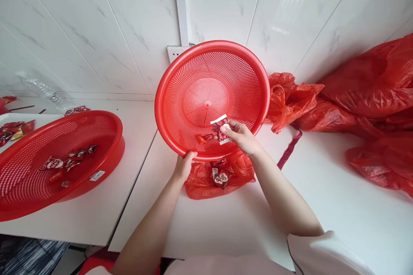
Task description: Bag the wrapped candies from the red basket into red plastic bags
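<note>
My left hand (184, 164) grips the lower rim of a round red perforated basket (206, 77) and holds it tilted up on edge against the tiled wall. My right hand (240, 135) is closed on a small red-and-white candy packet (220, 127) inside the basket near its lower rim. Another small red candy (201, 139) lies in the basket beside it. Under the basket sits an open red plastic bag (206, 180) with wrapped candies (221, 176) in it.
A second red basket (19, 167) holding several candies lies flat on the left table. A gap runs between the two white tables (135, 167). Crumpled red plastic bags (364, 99) pile up at the right against the wall. A clear bottle (41, 90) lies at far left.
</note>
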The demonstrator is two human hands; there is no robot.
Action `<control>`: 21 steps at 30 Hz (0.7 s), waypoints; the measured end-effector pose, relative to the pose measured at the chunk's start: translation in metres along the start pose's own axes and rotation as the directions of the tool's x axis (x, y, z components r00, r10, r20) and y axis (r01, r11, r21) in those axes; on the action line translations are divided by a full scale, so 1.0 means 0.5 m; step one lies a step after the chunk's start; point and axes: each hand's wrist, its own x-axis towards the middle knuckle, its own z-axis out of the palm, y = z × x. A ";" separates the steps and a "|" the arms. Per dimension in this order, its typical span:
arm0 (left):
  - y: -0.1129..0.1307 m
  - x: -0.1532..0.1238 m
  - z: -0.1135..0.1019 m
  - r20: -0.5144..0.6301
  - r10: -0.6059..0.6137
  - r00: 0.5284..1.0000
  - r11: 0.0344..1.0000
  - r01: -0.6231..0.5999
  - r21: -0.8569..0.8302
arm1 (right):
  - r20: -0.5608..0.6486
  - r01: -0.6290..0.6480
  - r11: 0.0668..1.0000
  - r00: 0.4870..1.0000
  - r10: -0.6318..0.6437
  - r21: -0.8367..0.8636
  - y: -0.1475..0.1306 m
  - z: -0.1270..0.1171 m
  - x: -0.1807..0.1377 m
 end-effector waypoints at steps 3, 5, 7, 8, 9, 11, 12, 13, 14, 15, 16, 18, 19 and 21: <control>-0.001 0.001 -0.001 0.014 0.003 1.000 1.000 -0.003 -0.010 | 0.001 -0.039 0.999 0.999 0.039 -0.008 0.001 -0.003 0.000; -0.002 0.001 -0.001 0.000 -0.001 1.000 1.000 0.001 -0.010 | -0.004 -0.023 0.999 1.000 0.023 -0.027 0.005 -0.005 0.001; -0.003 0.000 0.000 -0.014 0.005 1.000 1.000 -0.005 -0.009 | -0.012 0.007 0.999 1.000 -0.008 -0.052 0.009 -0.007 0.002; -0.003 0.000 0.000 -0.015 0.009 1.000 1.000 -0.009 -0.010 | -0.013 0.015 0.998 1.000 -0.016 -0.063 0.010 -0.008 0.003; -0.003 0.000 0.001 -0.016 0.014 1.000 1.000 -0.014 -0.011 | -0.011 0.015 0.997 1.000 -0.015 -0.071 0.010 -0.008 0.003; -0.003 0.000 0.001 -0.014 0.016 1.000 1.000 -0.016 -0.012 | 0.001 0.003 0.997 1.000 -0.003 -0.083 0.007 -0.008 0.002; -0.002 -0.001 0.001 -0.008 0.013 1.000 1.000 -0.013 -0.011 | 0.015 -0.001 0.996 1.000 0.003 -0.093 0.004 -0.007 0.001; -0.001 -0.001 0.001 0.002 0.010 1.000 1.000 -0.010 -0.009 | 0.038 -0.004 0.994 0.999 0.008 -0.109 0.000 -0.006 -0.001; 0.000 -0.001 0.001 0.016 0.007 1.000 1.000 -0.006 -0.004 | 0.074 -0.007 0.992 0.997 0.017 -0.130 -0.005 -0.005 -0.004; 0.000 -0.002 0.001 0.030 0.007 1.000 1.000 -0.007 0.001 | 0.125 -0.014 0.988 0.992 0.033 -0.155 -0.011 -0.004 -0.008; 0.001 -0.002 0.001 0.040 0.012 0.999 1.000 -0.012 0.009 | 0.192 -0.022 0.983 0.980 0.057 -0.183 -0.016 -0.003 -0.011; 0.001 -0.002 0.001 0.040 0.026 0.999 0.999 -0.027 0.030 | 0.346 -0.031 0.967 0.931 0.121 -0.254 -0.025 -0.002 -0.018; 0.000 -0.001 0.001 0.035 0.030 0.999 0.999 -0.031 0.041 | 0.416 -0.022 0.952 0.896 0.153 -0.304 -0.028 -0.002 -0.021; -0.003 0.001 -0.001 0.021 0.030 0.999 0.998 -0.031 0.060 | 0.538 0.044 0.904 0.816 0.213 -0.426 -0.032 -0.002 -0.026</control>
